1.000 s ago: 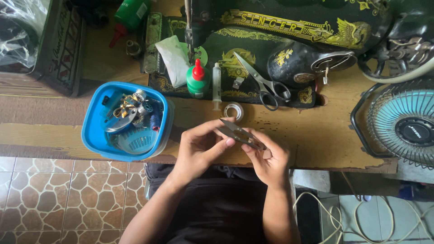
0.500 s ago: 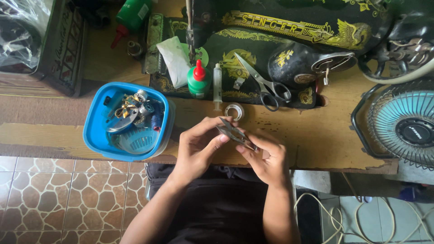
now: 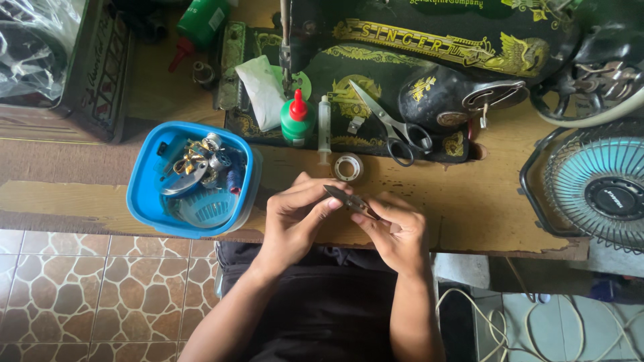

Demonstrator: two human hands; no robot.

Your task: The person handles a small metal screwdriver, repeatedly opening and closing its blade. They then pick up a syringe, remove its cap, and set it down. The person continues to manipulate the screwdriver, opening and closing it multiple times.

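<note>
I hold a small dark metal part (image 3: 352, 201) between both hands, just above the near edge of the table (image 3: 469, 208). My left hand (image 3: 295, 218) pinches its pointed left end with thumb and fingertips; my right hand (image 3: 399, 231) grips the other end from below, fingers curled around it. The part is thin and tilted, higher on the left; I cannot tell exactly what it is.

I judge the step in hand to be close handling of this part, turning or fitting it with the fingertips. A next move would call for a steady pinch on both ends, since it is small and could slip to the floor.

Just beyond my hands lies a small spool (image 3: 347, 167). The blue tub (image 3: 144, 201) of odds and ends sits to the left, scissors (image 3: 392, 127) rest on the sewing machine (image 3: 429, 74), and a fan (image 3: 597, 188) stands at the right.
</note>
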